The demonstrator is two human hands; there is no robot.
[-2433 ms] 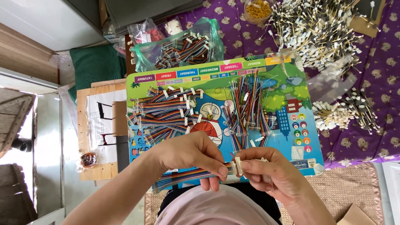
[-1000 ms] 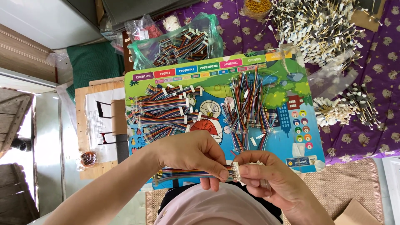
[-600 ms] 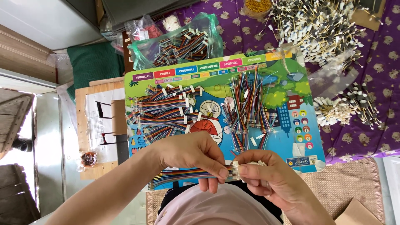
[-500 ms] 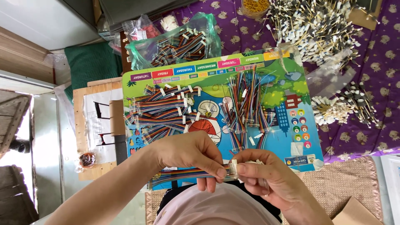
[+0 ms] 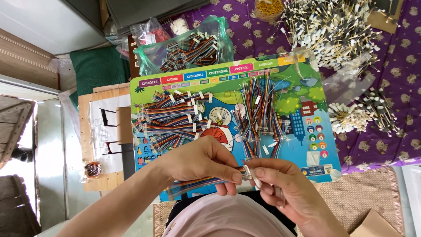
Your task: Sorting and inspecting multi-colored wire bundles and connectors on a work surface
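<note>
**Both hands pinch one rainbow ribbon cable over the near edge of the board**

Leftmost on the colourful board (image 5: 307, 145), along its left edge, lies a pile of rainbow ribbon cables (image 5: 169, 120), their long axes running mostly left to right across the board, small white tabs showing at their ends. Beyond the board's far edge, a green plastic bag (image 5: 193, 48) holds more of the same cables.

Just in front of the board's near edge, the left hand (image 5: 197, 162) holds the ribbon cable (image 5: 197, 183) being worked on. It is a flat band of many thin wires in repeated rainbow colours, partly inside a clear sleeve. Its long axis runs left to right, tilted slightly, with the left end lower and nearer the person's body and the right end pointing toward the other hand. The left thumb and fingers are closed together, clamped on the cable near its right end.

At that end sits a small pale connector (image 5: 247, 172), and the right hand (image 5: 285, 188) meets it there, thumb and forefinger pinched on it, the remaining fingers curled in. The two hands touch at the fingertips.

Farther right, near the middle of the board, a second bundle of cables (image 5: 258, 109) lies with its long axis running from the far edge toward the near edge. On the purple cloth (image 5: 394, 66) past the board's right edge lie heaps of white-tipped wires (image 5: 333, 26).
</note>
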